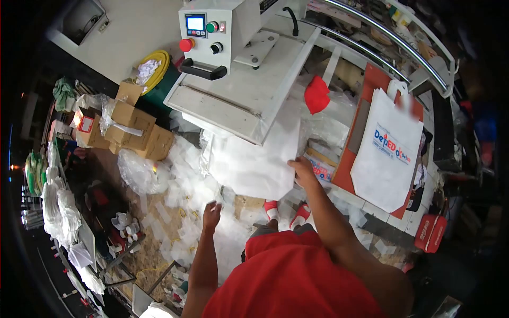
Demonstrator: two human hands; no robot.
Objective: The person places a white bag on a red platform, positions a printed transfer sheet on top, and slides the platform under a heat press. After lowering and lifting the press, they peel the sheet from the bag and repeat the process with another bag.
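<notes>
My right hand (303, 170) pinches the right edge of a plain white fabric bag (249, 167), which hangs below the front of a heat press (222, 108). Part of that bag is hidden under the machine's bed. Held low and to the left of the bag, my left hand (211, 216) has its fingers loosely bent and apart, with nothing seen in them. On the right, a white bag printed with blue and red lettering (389, 153) lies on a red-brown board (344, 167).
The press has a control box (207, 37) with a black handle. Cardboard boxes (130, 124) and a green bin with a yellow rim (159, 79) stand at left. White scraps litter the floor. A red cloth (317, 95) and a red case (430, 233) are at right.
</notes>
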